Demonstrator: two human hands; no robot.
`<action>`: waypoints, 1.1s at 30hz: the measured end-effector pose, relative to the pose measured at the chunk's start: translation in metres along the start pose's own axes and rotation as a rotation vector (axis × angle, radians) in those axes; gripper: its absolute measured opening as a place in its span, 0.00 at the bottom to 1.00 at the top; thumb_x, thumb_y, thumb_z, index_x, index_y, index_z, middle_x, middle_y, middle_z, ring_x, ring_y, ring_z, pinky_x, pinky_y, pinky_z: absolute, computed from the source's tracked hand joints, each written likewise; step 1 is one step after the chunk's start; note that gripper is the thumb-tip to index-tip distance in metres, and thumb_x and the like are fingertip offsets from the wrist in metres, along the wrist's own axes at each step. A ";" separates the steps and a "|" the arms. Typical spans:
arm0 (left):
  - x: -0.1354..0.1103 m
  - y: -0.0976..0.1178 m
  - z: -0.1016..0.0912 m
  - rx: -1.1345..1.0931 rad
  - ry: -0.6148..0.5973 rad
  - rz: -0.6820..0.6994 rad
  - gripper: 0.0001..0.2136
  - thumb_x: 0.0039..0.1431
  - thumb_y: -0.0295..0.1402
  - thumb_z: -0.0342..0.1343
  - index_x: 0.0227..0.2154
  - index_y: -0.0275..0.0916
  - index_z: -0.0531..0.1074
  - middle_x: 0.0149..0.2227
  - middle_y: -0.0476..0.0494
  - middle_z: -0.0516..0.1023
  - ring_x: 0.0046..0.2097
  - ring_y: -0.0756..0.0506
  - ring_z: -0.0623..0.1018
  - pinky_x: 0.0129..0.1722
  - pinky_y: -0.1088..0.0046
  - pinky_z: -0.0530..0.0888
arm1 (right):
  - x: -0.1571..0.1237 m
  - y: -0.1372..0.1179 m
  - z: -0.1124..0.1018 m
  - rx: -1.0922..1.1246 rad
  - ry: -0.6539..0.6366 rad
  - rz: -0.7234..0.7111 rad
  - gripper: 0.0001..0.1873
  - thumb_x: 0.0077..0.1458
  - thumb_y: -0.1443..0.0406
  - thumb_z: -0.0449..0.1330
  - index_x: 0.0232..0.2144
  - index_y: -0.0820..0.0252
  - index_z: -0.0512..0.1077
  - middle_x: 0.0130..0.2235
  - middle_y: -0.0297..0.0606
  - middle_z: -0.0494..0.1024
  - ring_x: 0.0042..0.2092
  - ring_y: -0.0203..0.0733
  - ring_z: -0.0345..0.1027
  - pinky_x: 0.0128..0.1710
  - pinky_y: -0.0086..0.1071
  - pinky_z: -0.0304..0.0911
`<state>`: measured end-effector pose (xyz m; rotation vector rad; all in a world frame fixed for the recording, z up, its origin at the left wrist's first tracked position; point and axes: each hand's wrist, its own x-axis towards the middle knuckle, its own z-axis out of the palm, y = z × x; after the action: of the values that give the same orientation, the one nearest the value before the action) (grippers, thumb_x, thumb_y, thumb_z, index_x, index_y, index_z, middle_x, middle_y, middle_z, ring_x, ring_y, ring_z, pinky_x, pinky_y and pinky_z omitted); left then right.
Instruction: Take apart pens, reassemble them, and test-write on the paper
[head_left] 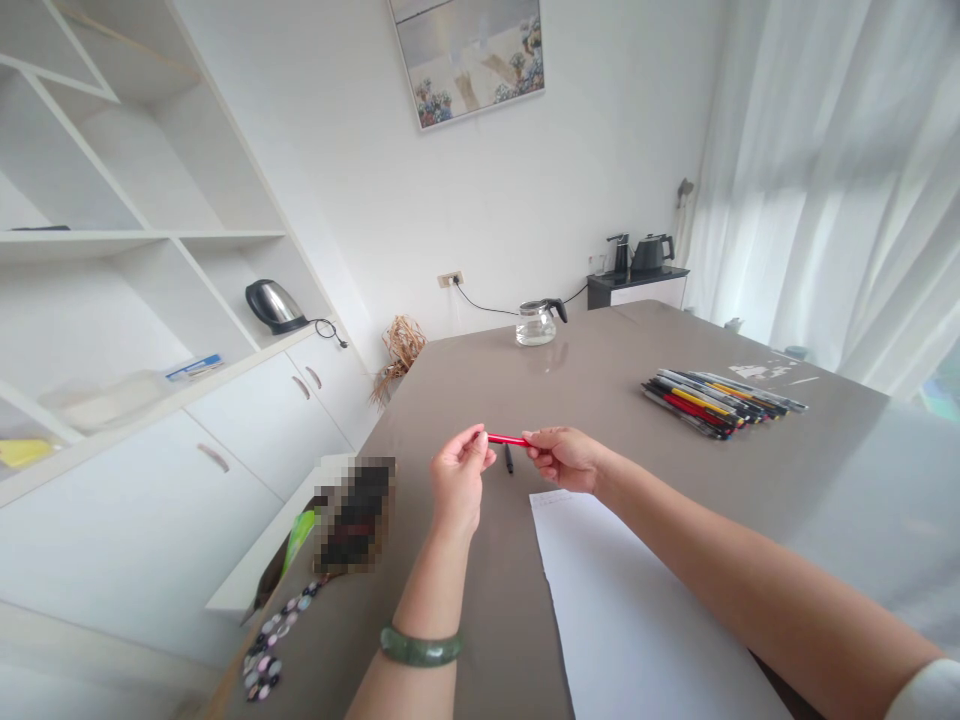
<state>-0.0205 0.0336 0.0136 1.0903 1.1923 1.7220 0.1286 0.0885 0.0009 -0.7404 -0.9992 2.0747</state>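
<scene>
A red pen [507, 439] is held level above the table between my two hands. My left hand [459, 474] pinches its left end between thumb and fingers, and a green bangle [421, 648] circles that wrist. Around the pen's right end the fingers of my right hand [564, 457] are closed. Just below the red pen, a black pen or pen part [509, 460] lies on the table. A large white sheet of paper [637, 600] with faint writing along its top edge lies under my right forearm.
Several pens [720, 400] lie in a pile at the right, with white scraps [761, 370] behind them. A glass pot [536, 325] stands at the table's [480, 390] far side. A beaded strand [274, 640] and a blurred dark object [356, 515] lie at the left edge.
</scene>
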 end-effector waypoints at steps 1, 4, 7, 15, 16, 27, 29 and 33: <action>0.000 0.000 0.000 0.001 0.011 -0.006 0.18 0.43 0.38 0.57 0.38 0.34 0.69 0.31 0.45 0.70 0.28 0.53 0.70 0.35 0.69 0.71 | 0.000 -0.001 0.000 0.003 0.011 -0.023 0.05 0.45 0.67 0.57 0.23 0.63 0.63 0.20 0.31 0.61 0.18 0.26 0.46 0.15 0.22 0.44; 0.000 0.000 -0.001 0.030 0.023 -0.039 0.19 0.43 0.39 0.57 0.37 0.33 0.69 0.30 0.43 0.71 0.27 0.53 0.71 0.34 0.69 0.71 | -0.002 -0.008 0.001 0.015 0.040 -0.099 0.06 0.45 0.66 0.57 0.24 0.63 0.64 0.21 0.30 0.61 0.19 0.26 0.47 0.15 0.22 0.46; -0.001 -0.001 -0.001 0.093 -0.036 -0.113 0.18 0.43 0.41 0.56 0.34 0.32 0.70 0.29 0.42 0.72 0.26 0.53 0.70 0.31 0.71 0.71 | -0.005 -0.017 0.002 0.029 0.068 -0.187 0.07 0.44 0.64 0.58 0.24 0.63 0.65 0.20 0.28 0.59 0.19 0.26 0.47 0.16 0.22 0.46; -0.011 0.001 0.008 0.223 -0.245 -0.185 0.14 0.46 0.42 0.52 0.27 0.35 0.66 0.24 0.47 0.69 0.23 0.53 0.69 0.24 0.76 0.69 | -0.013 -0.030 0.002 -0.038 0.032 -0.308 0.11 0.41 0.60 0.60 0.25 0.63 0.66 0.19 0.27 0.56 0.20 0.26 0.46 0.17 0.23 0.43; -0.012 0.003 0.009 0.224 -0.236 -0.180 0.13 0.47 0.42 0.51 0.27 0.35 0.66 0.24 0.48 0.68 0.23 0.53 0.69 0.23 0.77 0.68 | -0.013 -0.030 0.002 -0.058 0.034 -0.314 0.11 0.41 0.60 0.60 0.25 0.63 0.66 0.19 0.27 0.56 0.20 0.26 0.46 0.17 0.23 0.43; -0.011 -0.003 0.009 0.077 -0.286 -0.215 0.13 0.50 0.42 0.45 0.19 0.38 0.57 0.18 0.54 0.60 0.21 0.53 0.65 0.22 0.75 0.68 | -0.005 -0.021 0.002 -0.299 0.148 -0.485 0.12 0.42 0.58 0.57 0.23 0.63 0.66 0.17 0.27 0.54 0.19 0.27 0.45 0.17 0.25 0.44; -0.011 -0.003 0.009 0.020 -0.304 -0.240 0.13 0.51 0.42 0.45 0.19 0.38 0.56 0.18 0.55 0.58 0.21 0.54 0.64 0.22 0.75 0.68 | -0.004 -0.020 0.002 -0.327 0.178 -0.506 0.13 0.42 0.57 0.57 0.23 0.62 0.66 0.17 0.27 0.54 0.18 0.27 0.45 0.17 0.25 0.44; -0.012 0.000 0.009 -0.096 -0.358 -0.323 0.13 0.51 0.41 0.46 0.19 0.38 0.56 0.16 0.55 0.55 0.19 0.54 0.62 0.19 0.77 0.65 | -0.003 -0.019 0.001 -0.366 0.196 -0.533 0.13 0.44 0.56 0.55 0.24 0.62 0.67 0.17 0.27 0.55 0.18 0.26 0.45 0.17 0.24 0.44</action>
<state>-0.0080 0.0252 0.0130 1.0304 0.9860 1.2622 0.1359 0.0943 0.0179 -0.7400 -1.3127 1.3557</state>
